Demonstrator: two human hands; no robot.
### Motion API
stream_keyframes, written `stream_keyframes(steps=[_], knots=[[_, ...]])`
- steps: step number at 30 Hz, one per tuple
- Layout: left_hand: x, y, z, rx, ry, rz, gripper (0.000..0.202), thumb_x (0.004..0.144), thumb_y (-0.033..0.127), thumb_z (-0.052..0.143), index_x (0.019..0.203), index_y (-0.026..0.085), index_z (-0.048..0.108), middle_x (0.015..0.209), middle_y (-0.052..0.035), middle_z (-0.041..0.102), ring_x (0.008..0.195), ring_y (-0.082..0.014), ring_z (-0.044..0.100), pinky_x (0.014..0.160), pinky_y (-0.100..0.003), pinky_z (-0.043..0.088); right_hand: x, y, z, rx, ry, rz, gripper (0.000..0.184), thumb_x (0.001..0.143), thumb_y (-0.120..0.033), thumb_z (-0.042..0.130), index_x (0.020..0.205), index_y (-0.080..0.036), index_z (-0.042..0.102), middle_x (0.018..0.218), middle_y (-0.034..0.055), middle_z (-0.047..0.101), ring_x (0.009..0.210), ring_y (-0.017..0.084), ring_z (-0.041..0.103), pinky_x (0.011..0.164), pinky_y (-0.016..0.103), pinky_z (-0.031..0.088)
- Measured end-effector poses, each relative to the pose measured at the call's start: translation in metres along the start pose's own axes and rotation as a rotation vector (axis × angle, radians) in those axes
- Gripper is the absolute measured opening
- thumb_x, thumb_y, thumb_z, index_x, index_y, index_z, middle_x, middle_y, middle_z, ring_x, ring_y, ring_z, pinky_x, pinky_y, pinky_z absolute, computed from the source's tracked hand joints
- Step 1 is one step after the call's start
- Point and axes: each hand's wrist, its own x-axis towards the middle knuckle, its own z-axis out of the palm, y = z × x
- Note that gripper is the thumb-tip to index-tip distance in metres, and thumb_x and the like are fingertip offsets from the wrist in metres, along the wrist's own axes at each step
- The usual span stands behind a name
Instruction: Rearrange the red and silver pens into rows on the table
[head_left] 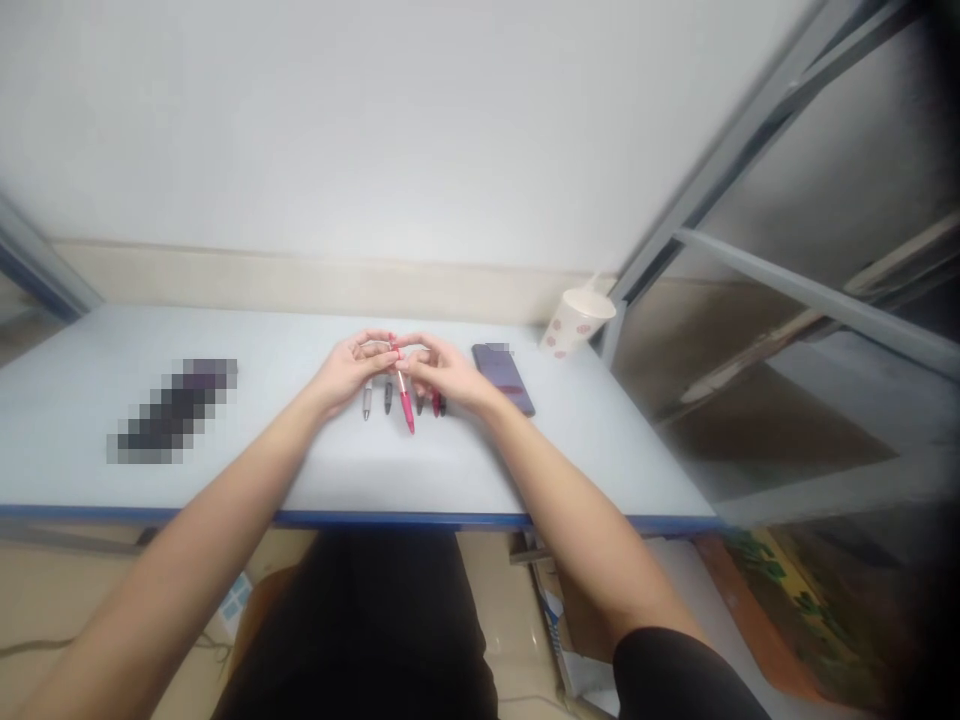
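Between my two hands is a red pen [406, 400], its tip pointing down towards me. My left hand [352, 370] pinches the pen's upper part with thumb and fingers. From the other side, my right hand [442, 370] closes on the same upper part. Under and behind the hands, several more pens lie side by side on the table: a grey pen [367, 402] at the left, a black pen [388, 398] beside it, and another red pen [436, 404] among dark ones at the right. Their upper ends are hidden by my fingers.
On the light table [345, 470] a dark phone [504, 380] lies just right of my right hand. A spotted paper cup [576, 322] stands at the back right corner. A pixelated dark object [174, 412] lies at the left. A metal frame [780, 280] rises on the right.
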Motion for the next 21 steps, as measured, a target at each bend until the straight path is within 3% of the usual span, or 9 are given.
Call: stream_keyframes(steps=[5, 9, 11, 14, 17, 21], knots=[[0.001, -0.004, 0.001, 0.125, 0.017, 0.068, 0.057, 0.07, 0.037, 0.096, 0.117, 0.013, 0.076, 0.109, -0.0118, 0.077, 0.091, -0.0217, 0.075, 0.091, -0.039, 0.059, 0.0, -0.003, 0.001, 0.031, 0.049, 0.002, 0.046, 0.088, -0.035, 0.073, 0.13, -0.022, 0.056, 0.071, -0.0064, 0.061, 0.054, 0.012, 0.057, 0.046, 0.023, 0.044], [0.002, -0.007, 0.001, 0.313, -0.017, 0.113, 0.054, 0.083, 0.042, 0.084, 0.128, 0.013, 0.076, 0.115, -0.0135, 0.077, 0.095, -0.0224, 0.072, 0.09, -0.038, 0.056, 0.004, 0.0, -0.007, 0.053, 0.145, -0.035, 0.046, 0.079, -0.026, 0.071, 0.123, -0.022, 0.058, 0.07, -0.0077, 0.057, 0.058, 0.012, 0.056, 0.055, 0.026, 0.047], [0.001, -0.008, -0.001, 0.506, 0.043, 0.165, 0.047, 0.091, 0.043, 0.075, 0.128, 0.014, 0.076, 0.108, -0.0116, 0.077, 0.089, -0.0214, 0.069, 0.086, -0.036, 0.055, 0.006, 0.003, -0.014, 0.072, 0.225, -0.05, 0.052, 0.076, -0.023, 0.069, 0.127, -0.022, 0.057, 0.072, -0.0079, 0.057, 0.06, 0.012, 0.053, 0.059, 0.027, 0.047], [0.0, -0.008, -0.003, 0.853, 0.179, 0.209, 0.032, 0.096, 0.038, 0.065, 0.113, 0.015, 0.078, 0.086, -0.0062, 0.072, 0.078, -0.0204, 0.064, 0.078, -0.034, 0.05, 0.008, 0.008, -0.026, 0.086, 0.325, -0.073, 0.057, 0.074, -0.022, 0.066, 0.13, -0.021, 0.058, 0.071, -0.0092, 0.052, 0.061, 0.011, 0.047, 0.06, 0.027, 0.044], [-0.003, -0.006, 0.001, 1.133, 0.237, 0.108, 0.024, 0.097, 0.041, 0.064, 0.098, 0.019, 0.074, 0.073, -0.003, 0.066, 0.073, -0.022, 0.063, 0.071, -0.033, 0.044, 0.009, 0.012, -0.034, 0.06, 0.377, -0.052, 0.05, 0.073, -0.023, 0.064, 0.122, -0.02, 0.062, 0.069, -0.0099, 0.048, 0.06, 0.011, 0.043, 0.061, 0.027, 0.041], [-0.008, -0.005, 0.013, 1.346, 0.184, -0.05, 0.029, 0.096, 0.051, 0.067, 0.095, 0.022, 0.068, 0.074, -0.0052, 0.068, 0.075, -0.0268, 0.067, 0.069, -0.033, 0.041, 0.009, 0.015, -0.037, 0.043, 0.407, -0.03, 0.054, 0.072, -0.024, 0.065, 0.125, -0.022, 0.059, 0.071, -0.0096, 0.049, 0.06, 0.011, 0.043, 0.06, 0.027, 0.041]])
